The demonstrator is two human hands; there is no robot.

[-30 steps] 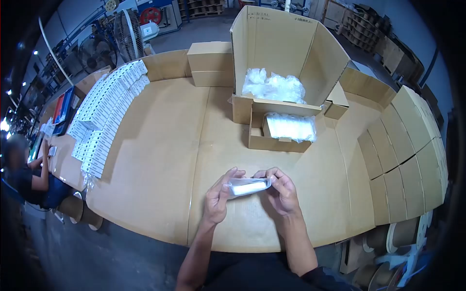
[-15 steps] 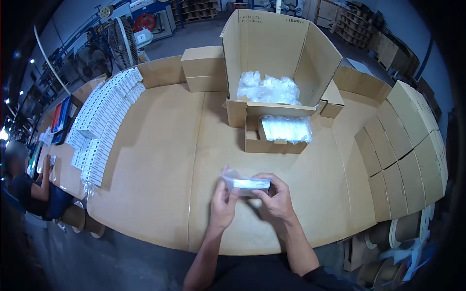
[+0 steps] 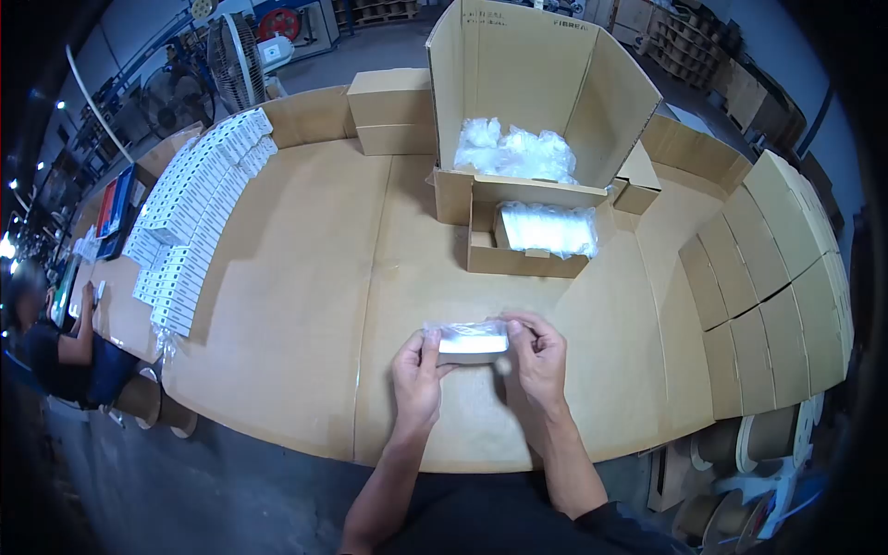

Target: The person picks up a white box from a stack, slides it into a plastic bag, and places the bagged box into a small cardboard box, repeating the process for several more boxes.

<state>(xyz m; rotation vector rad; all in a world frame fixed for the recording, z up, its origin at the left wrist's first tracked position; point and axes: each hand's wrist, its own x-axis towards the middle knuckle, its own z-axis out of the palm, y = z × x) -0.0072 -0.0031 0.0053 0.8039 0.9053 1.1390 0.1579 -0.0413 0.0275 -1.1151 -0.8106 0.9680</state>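
A small white box in a clear plastic bag (image 3: 474,341) is held level above the cardboard-covered table. My left hand (image 3: 418,375) is closed around its left end, with the thumb on the near face. At the right end, my right hand (image 3: 539,361) pinches the plastic at the bag's upper corner, its fingers slightly blurred. Beyond both hands stands an open cardboard carton (image 3: 527,265) with a row of plastic-wrapped white packs (image 3: 548,229) inside.
Behind the carton, a large open box (image 3: 527,74) holds clear plastic bags (image 3: 515,151). White boxes (image 3: 199,199) are stacked at left, brown cartons (image 3: 772,287) at right. A closed carton (image 3: 393,111) stands at the back. Another person (image 3: 60,342) sits far left.
The bagged box has turned flatter toward me, and the raised plastic on its left is now folded down. My right hand has shifted to the bag's upper right corner. The view has tilted slightly down.
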